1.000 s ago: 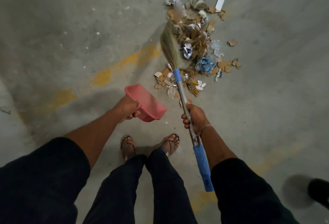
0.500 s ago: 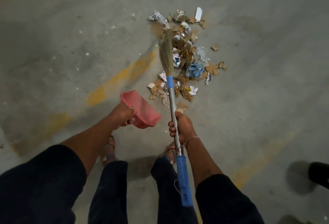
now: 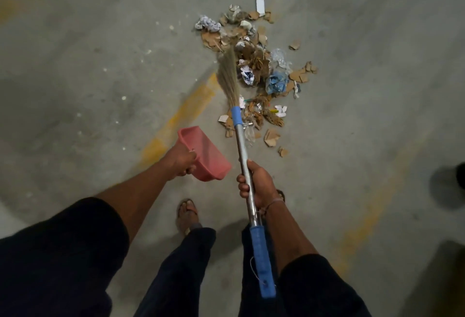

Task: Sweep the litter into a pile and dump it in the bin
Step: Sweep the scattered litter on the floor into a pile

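Right grip: right hand clenched around the metal shaft of the broom.
Left grip: left hand grasping the pink dustpan at its rear, held off the floor.
Bristles: ahead of the right grip, lying against the left edge of the litter.
Litter: cardboard scraps, crumpled paper and plastic, loosely gathered on the floor beyond both grips.
Dustpan: just left of the broom shaft, apart from the litter.

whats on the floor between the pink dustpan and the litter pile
Mostly bare concrete floor, crossed by the broom shaft held in the right hand. The dustpan hangs from the left hand, short of the litter.
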